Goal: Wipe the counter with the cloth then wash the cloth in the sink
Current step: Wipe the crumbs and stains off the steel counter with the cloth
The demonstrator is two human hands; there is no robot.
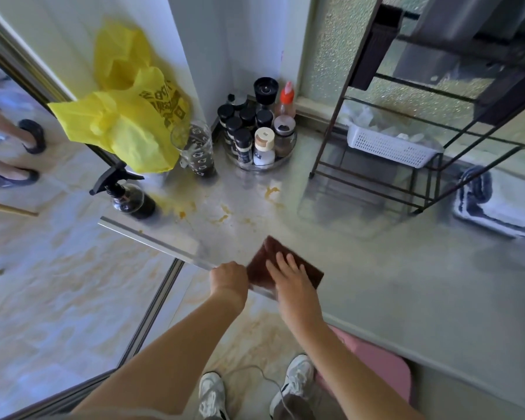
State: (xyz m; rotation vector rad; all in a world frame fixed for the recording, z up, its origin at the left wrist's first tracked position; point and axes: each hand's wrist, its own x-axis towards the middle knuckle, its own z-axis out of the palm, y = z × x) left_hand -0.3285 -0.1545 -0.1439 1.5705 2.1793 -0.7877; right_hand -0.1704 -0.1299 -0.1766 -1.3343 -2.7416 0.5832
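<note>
The brown cloth point(273, 262) lies flat at the front edge of the counter point(376, 268), near its left corner, and one side of it reaches over the edge. The right hand point(288, 277) rests on top of the cloth with the palm down. Its fingers point(281, 260) are straight and a little spread, pointing toward the back of the counter, so this hand presses and does not grasp. The right forearm comes up from the lower right and crosses the front edge.

The left hand point(228, 278) is at the edge just beside the cloth, on its left side. Its fingers are curled, and they seem to hold the hanging side of the cloth, but the fingertips are hidden. The left forearm is stretched out straight from the lower left.

Further in from the cloth there are yellow stains point(225, 212) on the counter. At the left edge stands a spray bottle point(128, 195), with a yellow bag point(125, 122) behind it. In the back corner is a round tray of spice jars point(255, 131). A wire rack point(406, 147) stands toward the right.
</note>
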